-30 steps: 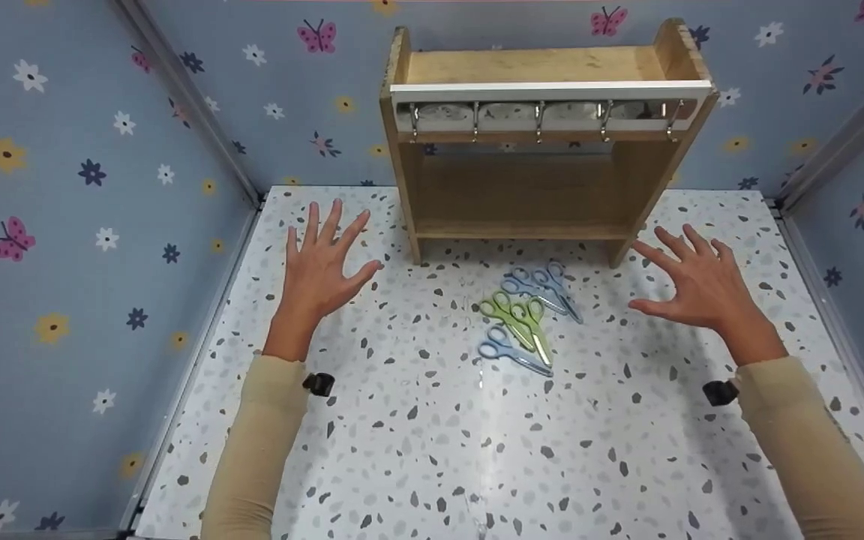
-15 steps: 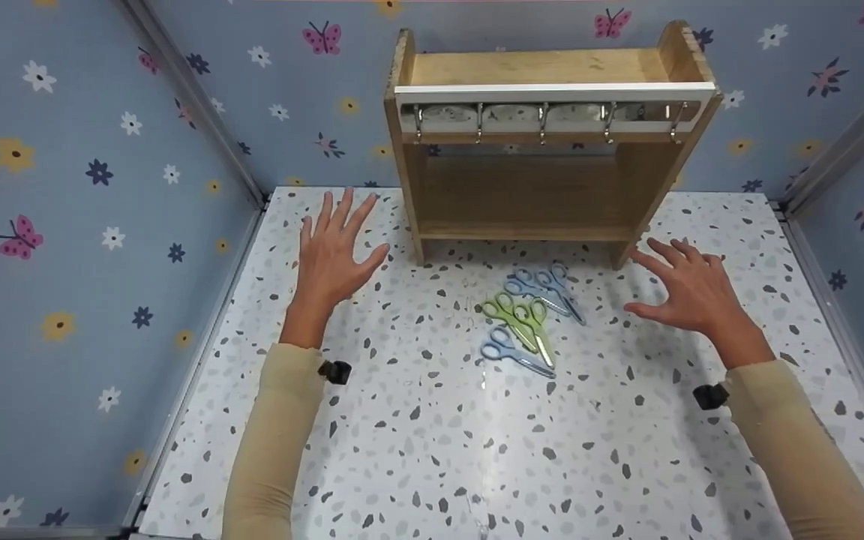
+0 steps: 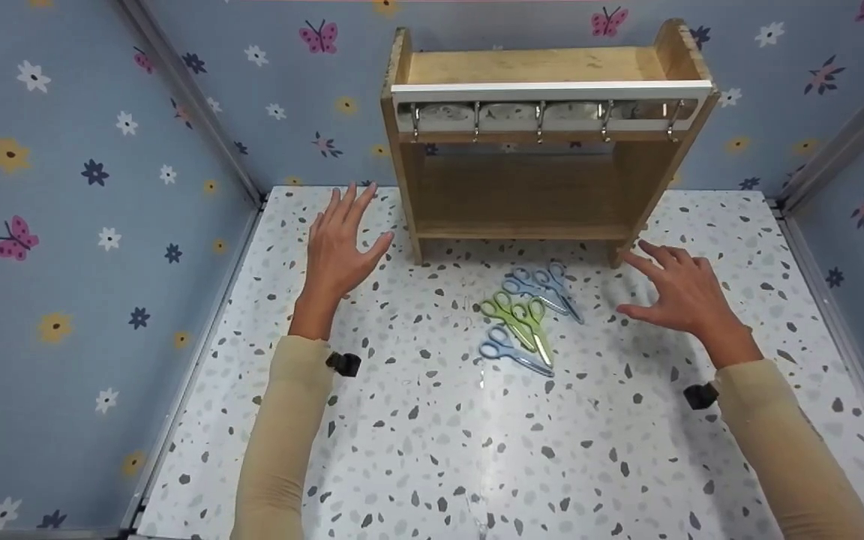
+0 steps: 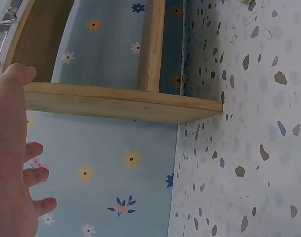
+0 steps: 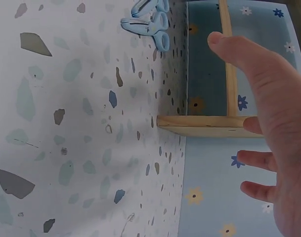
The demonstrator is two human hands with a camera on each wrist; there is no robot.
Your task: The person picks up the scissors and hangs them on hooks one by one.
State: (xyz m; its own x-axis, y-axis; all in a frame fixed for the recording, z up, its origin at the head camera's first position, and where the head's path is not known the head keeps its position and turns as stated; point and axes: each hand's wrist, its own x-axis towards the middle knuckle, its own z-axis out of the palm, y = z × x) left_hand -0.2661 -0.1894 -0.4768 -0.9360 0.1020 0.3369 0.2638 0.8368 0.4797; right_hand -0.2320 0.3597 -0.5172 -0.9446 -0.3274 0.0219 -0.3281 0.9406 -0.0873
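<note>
My left hand hovers spread and bare to the left of a wooden rack, thumb toward its side panel. On the other side, my right hand is held with fingers apart near the rack's right leg, holding nothing. Several pairs of scissors lie between the hands on the speckled table: blue scissors in front, green scissors in the middle, more blue scissors nearest the rack. In the right wrist view some blue scissors show at the top. Neither hand touches them.
A mirrored strip with several metal hooks runs across the rack's upper front. Flowered blue panels enclose the white speckled table at the left, back and right. The rack stands against the back panel.
My left hand has shifted right and slightly forward, closer to the rack. The right hand has drifted a little left, its fingers bending slightly. The scissors and rack stay in place.
</note>
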